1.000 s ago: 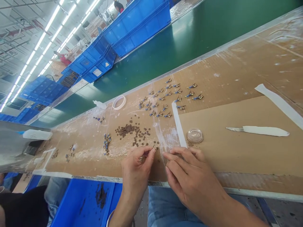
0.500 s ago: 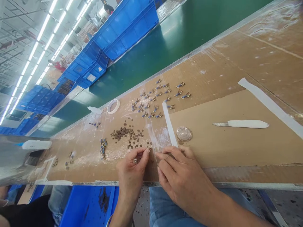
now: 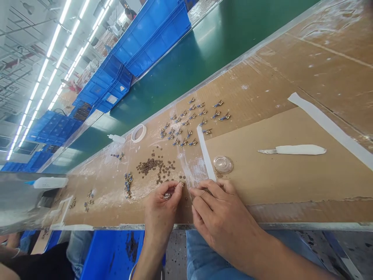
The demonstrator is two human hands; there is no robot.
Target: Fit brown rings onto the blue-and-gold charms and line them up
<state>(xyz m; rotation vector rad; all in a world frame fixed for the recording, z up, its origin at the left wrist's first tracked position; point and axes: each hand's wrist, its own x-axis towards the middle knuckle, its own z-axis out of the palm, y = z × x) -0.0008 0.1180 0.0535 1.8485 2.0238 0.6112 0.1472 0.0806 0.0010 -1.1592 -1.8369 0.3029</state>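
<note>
My left hand [image 3: 162, 208] is closed, thumb and forefinger pinched together. A tiny gold-and-pale bit shows at their tips, too small to name. Close beside it on the right, my right hand [image 3: 220, 212] has its fingers curled and pressed together; whatever they hold is hidden. Just beyond the left hand lies a loose pile of small round brown pieces [image 3: 148, 166]. Farther back, several tiny blue-and-gold figurines [image 3: 185, 123] lie spread in rows. More such figurines [image 3: 128, 185] are bunched to the left of my left hand.
On cardboard [image 3: 279, 179] at right lie a white-handled knife [image 3: 300, 149] and a clear round dish [image 3: 223, 164]. A tape roll [image 3: 138, 133], a small white bottle [image 3: 117, 138] and a larger bottle [image 3: 50, 182] are at left. Blue crates [image 3: 157, 35] line the green belt [image 3: 233, 27]. Another person's arm [image 3: 10, 252] shows lower left.
The view has shifted slightly, so the table's things sit a little differently in the frame. Both hands keep nearly the same pose and place, fingers still closed.
</note>
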